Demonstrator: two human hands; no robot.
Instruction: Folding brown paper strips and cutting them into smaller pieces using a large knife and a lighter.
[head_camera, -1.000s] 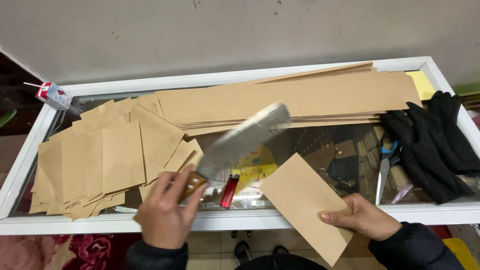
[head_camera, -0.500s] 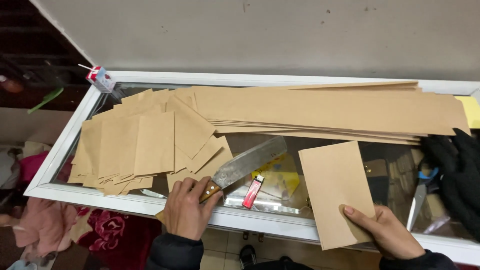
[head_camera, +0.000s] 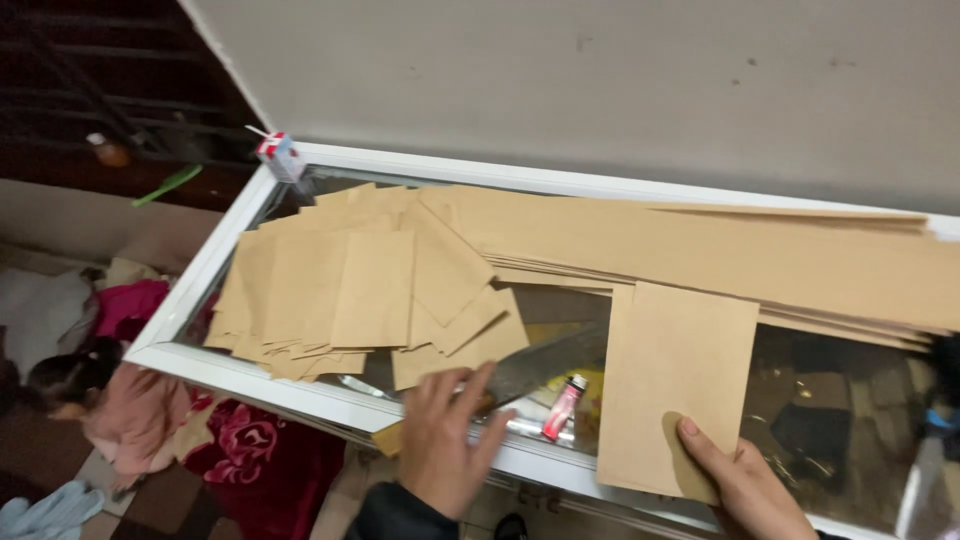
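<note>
Kraft-brown paper, cut into one plain rectangular sheet (head_camera: 675, 385), lies flat on the glass counter (head_camera: 240, 370) at about five o'clock in the view. One right hand (head_camera: 745, 485) pinches its lower edge, thumb on top. One left hand (head_camera: 445, 440), fingers spread, rests on the handle of one broad cleaver (head_camera: 545, 362). One red lighter (head_camera: 563, 407) lies between them. One heap of small cut sheets (head_camera: 345, 285) sits at nine o'clock; one stack of long strips (head_camera: 720, 250) runs toward two o'clock.
</note>
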